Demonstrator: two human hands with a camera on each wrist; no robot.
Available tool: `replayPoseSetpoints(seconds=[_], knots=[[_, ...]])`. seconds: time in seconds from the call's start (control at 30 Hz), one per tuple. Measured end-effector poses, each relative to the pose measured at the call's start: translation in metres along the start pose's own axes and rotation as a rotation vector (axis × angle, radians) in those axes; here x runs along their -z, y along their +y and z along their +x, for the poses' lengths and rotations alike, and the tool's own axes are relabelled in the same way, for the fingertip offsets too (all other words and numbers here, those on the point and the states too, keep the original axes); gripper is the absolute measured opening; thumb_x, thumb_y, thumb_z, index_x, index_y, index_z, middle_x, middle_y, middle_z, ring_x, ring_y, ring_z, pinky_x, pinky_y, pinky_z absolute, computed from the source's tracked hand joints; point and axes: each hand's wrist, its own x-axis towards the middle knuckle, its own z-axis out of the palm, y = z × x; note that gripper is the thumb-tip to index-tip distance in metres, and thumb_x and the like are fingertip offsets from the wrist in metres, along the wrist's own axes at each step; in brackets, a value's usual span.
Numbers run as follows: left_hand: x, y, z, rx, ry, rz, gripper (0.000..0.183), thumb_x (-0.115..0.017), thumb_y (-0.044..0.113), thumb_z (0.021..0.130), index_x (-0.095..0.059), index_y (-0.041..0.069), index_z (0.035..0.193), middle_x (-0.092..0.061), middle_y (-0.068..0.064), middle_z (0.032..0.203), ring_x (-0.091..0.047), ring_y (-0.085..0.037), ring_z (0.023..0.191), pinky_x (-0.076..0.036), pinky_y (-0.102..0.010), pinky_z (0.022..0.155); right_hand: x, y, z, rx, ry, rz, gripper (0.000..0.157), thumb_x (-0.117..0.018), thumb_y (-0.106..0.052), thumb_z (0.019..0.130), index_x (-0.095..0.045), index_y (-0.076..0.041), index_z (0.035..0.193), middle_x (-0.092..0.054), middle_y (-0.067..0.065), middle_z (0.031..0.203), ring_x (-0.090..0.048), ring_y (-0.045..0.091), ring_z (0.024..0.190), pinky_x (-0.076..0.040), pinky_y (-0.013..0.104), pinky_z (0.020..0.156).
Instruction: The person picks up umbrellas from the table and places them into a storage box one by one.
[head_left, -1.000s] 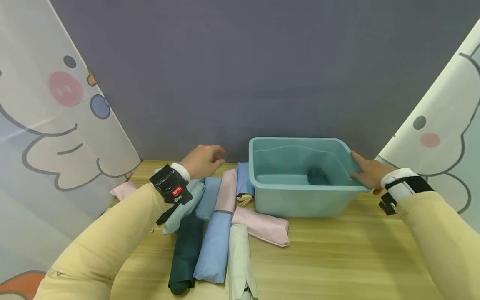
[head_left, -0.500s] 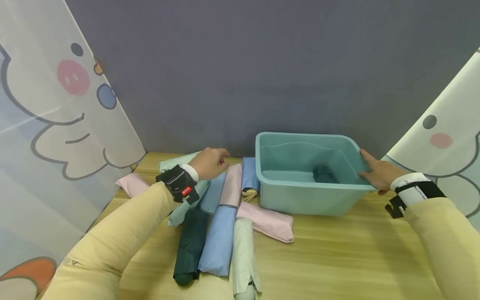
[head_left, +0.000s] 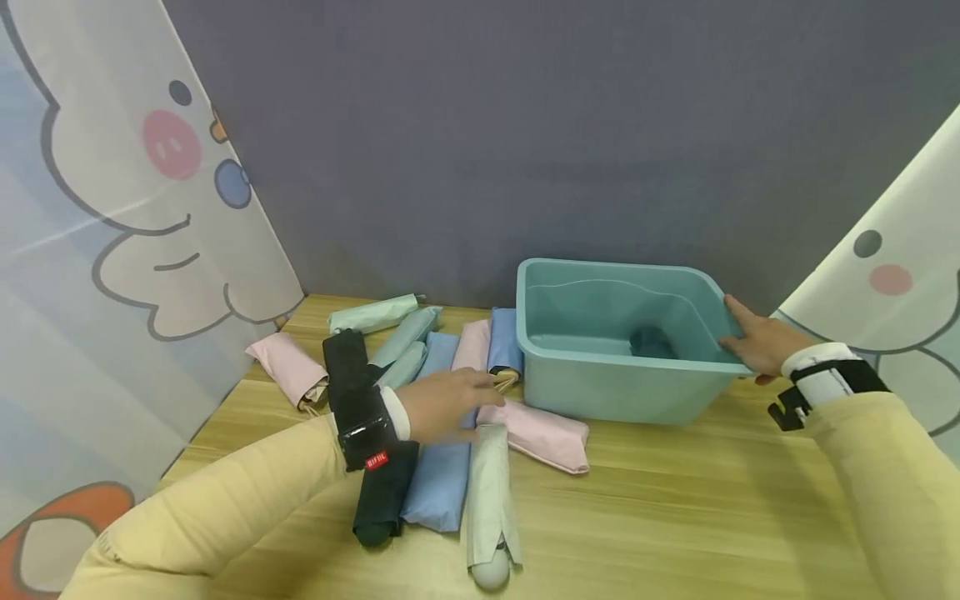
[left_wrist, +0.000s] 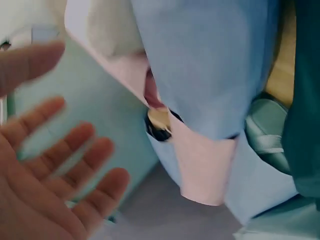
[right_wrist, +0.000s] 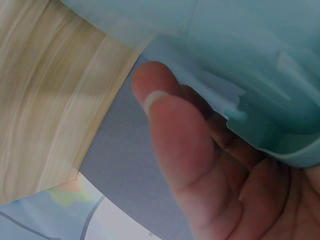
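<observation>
My left hand (head_left: 450, 406) hovers over a cluster of folded umbrellas, fingers spread and holding nothing. In the left wrist view its palm is apart from a blue umbrella (left_wrist: 200, 65). Beneath and beside the hand in the head view lie a pale green umbrella (head_left: 491, 492), a pink umbrella (head_left: 536, 435) and a dark green umbrella (head_left: 386, 496). My right hand (head_left: 768, 343) grips the right rim of a teal plastic bin (head_left: 607, 387), with the thumb showing below in the right wrist view. Inside the bin a dark rounded thing (head_left: 652, 342) is partly visible.
Further left are a pink umbrella (head_left: 288, 367) with a cord, a mint umbrella (head_left: 375, 314) and a teal umbrella (head_left: 405, 337). Another blue umbrella (head_left: 505, 340) lies against the bin's left side. A grey wall (head_left: 480, 150) rises behind the wooden table (head_left: 660, 517).
My left hand has come from the back of the cluster toward the front and right, uncovering the mint umbrella. My right hand stays at the bin's rim. The head view has shifted slightly.
</observation>
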Motion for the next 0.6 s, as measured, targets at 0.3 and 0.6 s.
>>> replayPoseSetpoints(seconds=[0.3,0.6], knots=[[-0.007,0.044,0.007,-0.261,-0.274,0.188,0.076,-0.084,0.035,0.069,-0.051,0.031,0.137,-0.045,0.006,0.144,-0.034,-0.019,0.137,-0.036,-0.053,0.104,-0.004,0.008,0.002,0.001,0.013,0.018,0.082,-0.047,-0.020,0.098,0.016,0.001,0.147,-0.020,0.056,0.127,-0.060,0.025,0.063,-0.055,0.036,0.049],[-0.029,0.060,0.011,-0.304,-0.346,0.247,0.081,-0.088,0.023,0.057,-0.054,0.040,0.129,-0.051,0.019,0.129,-0.039,-0.007,0.129,-0.034,-0.048,0.106,-0.004,0.006,0.006,0.017,0.024,0.013,0.081,-0.047,-0.020,0.099,0.015,0.001,0.147,-0.018,0.055,0.129,-0.063,0.030,0.068,-0.055,0.036,0.051]])
